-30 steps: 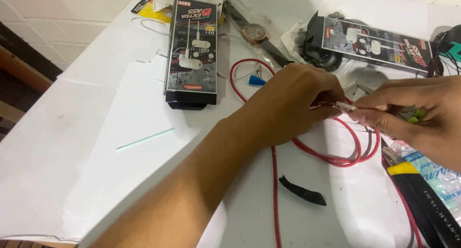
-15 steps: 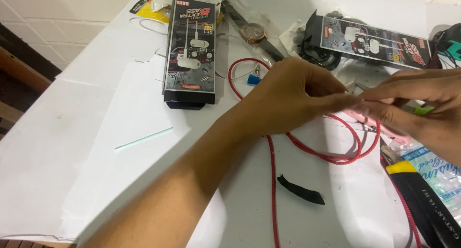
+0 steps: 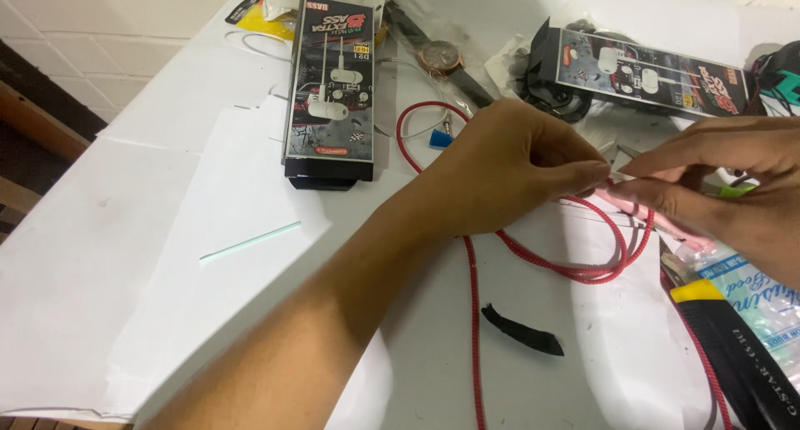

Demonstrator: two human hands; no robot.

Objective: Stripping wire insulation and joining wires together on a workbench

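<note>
A: What's on the bench (image 3: 125, 255)?

B: White paper, two earphone boxes, the nearer one (image 3: 331, 84) upright by a wristwatch (image 3: 440, 57), and a red cable (image 3: 583, 267) looped below the hands.

A: And the hands?

B: Left hand (image 3: 508, 167) and right hand (image 3: 733, 188) meet fingertip to fingertip, each grip pressed together on a thin pale strip (image 3: 621, 177) over the loop.

A: How far along?

B: Mid-work, I'd judge: the strip isn't on the cable yet. A black scrap (image 3: 521, 334) lies loose nearby.

Two earphone boxes (image 3: 330, 88) (image 3: 650, 72), one red cable (image 3: 533, 255), one wristwatch (image 3: 440, 57), perhaps one black scrap (image 3: 521, 332).
</note>
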